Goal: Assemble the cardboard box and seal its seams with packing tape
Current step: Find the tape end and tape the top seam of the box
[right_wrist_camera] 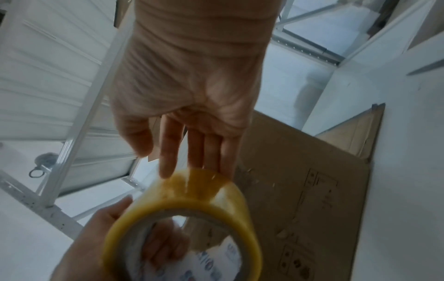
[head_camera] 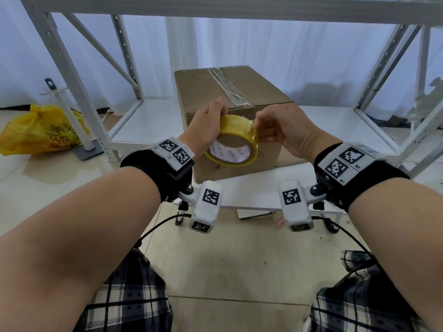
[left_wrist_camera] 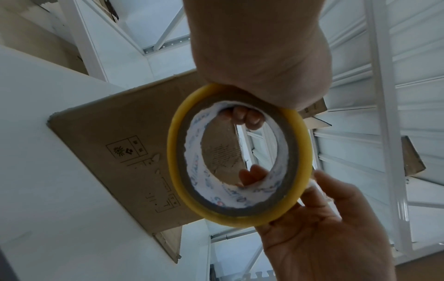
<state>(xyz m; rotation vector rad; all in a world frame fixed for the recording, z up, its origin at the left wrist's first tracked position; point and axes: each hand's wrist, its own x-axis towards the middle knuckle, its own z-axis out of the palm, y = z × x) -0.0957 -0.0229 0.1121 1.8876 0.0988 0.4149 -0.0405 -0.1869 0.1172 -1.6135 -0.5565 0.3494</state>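
A brown cardboard box (head_camera: 215,87) (left_wrist_camera: 108,123) (right_wrist_camera: 300,190) stands closed on a low white shelf board (head_camera: 249,192). Clear tape runs along its top seam. In front of it my left hand (head_camera: 211,118) (left_wrist_camera: 259,57) (right_wrist_camera: 79,247) grips a yellow roll of packing tape (head_camera: 236,140) (left_wrist_camera: 177,161) (right_wrist_camera: 182,199), fingers curled through its core. My right hand (head_camera: 275,128) (left_wrist_camera: 324,237) (right_wrist_camera: 192,76) is at the roll's right side. Its fingertips lie under a lifted, translucent tape end (right_wrist_camera: 201,175), thumb close above in the head view.
White metal shelving uprights (head_camera: 72,68) flank the box on both sides. A yellow plastic bag (head_camera: 40,130) and a white pole on a grey base (head_camera: 69,116) stand on the tiled floor at the left. My knees in checked cloth sit at the bottom.
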